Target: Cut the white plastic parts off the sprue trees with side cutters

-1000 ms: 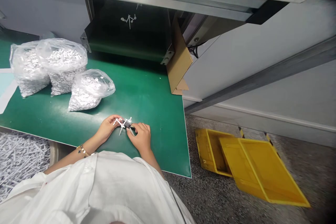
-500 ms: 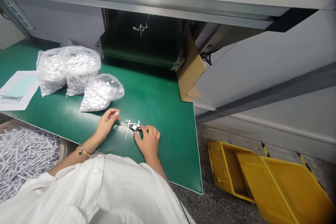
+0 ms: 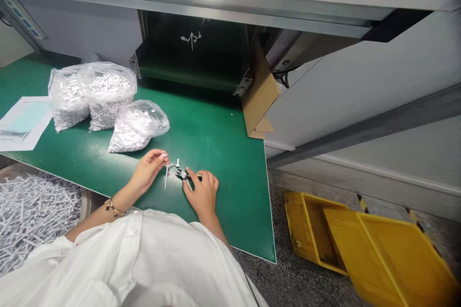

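My left hand [image 3: 148, 171] is closed, thumb and fingers pinching a small white moulded plastic sprue [image 3: 166, 176] with a long stem and short side branches. To its right, my right hand [image 3: 202, 193] wraps round a pair of side cutters [image 3: 181, 174], whose jaws point left toward the sprue. A small white piece shows at the cutters' head; whether it is attached to the sprue I cannot tell. Beyond the left hand sits a clear bag [image 3: 135, 128] filled with small white round pieces.
Two more clear bags [image 3: 110, 96] of white pieces stand at the back left, beside papers [image 3: 25, 122]. A dark conveyor belt [image 3: 190, 64] carries another sprue, with a cardboard sheet [image 3: 260, 96] alongside. White stems fill a container [image 3: 84, 206] at lower left. Yellow bins [image 3: 317, 235] lie on the floor.
The sprue has shifted left, away from the cutters and closer to my left hand, which now holds its branches. My right hand has stayed nearly in place with the cutters.
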`<state>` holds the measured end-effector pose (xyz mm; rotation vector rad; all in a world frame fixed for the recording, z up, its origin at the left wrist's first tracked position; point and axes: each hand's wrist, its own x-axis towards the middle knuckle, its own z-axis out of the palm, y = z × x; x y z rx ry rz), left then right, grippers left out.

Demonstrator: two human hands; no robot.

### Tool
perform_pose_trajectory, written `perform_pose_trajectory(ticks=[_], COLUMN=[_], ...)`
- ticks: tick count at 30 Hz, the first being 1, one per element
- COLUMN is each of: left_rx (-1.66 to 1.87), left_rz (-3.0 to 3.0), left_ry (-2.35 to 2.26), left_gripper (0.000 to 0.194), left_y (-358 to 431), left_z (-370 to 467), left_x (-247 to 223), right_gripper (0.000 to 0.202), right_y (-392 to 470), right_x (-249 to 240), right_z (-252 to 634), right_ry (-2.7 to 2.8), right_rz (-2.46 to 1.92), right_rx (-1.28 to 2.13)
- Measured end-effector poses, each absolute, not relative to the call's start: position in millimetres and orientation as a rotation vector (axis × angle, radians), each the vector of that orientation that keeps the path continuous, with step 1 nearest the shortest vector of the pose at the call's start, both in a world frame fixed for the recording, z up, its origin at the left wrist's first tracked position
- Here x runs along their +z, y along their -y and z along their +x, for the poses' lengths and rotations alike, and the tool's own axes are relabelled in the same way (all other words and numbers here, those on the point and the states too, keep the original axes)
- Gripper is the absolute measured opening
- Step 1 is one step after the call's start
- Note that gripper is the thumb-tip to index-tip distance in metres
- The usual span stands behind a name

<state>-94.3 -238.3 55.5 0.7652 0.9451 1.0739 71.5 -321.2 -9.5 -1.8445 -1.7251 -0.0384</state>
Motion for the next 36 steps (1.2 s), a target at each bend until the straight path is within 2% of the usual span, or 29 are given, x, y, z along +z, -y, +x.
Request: perform_pose_trajectory(ticks=[8,17,36], left_rx=[0.983,0.731,0.708], left_rz=[0.912,1.245,1.262], left_ry=[-0.96,-1.012,-1.011], left_gripper=[0.028,0.028,0.028], left_y=[241,248,246], left_z=[-94,-90,-90], left_x=[49,37,29], right_gripper=[0.027,0.021,0.019], right_y=[322,324,323], right_x=[-11,-5,-6], right_z=[75,74,75], right_ry=[1.488,1.523,1.578], right_rz=[-1.809,-1.652,-1.649], right_rx=[0.011,0.119,0.216])
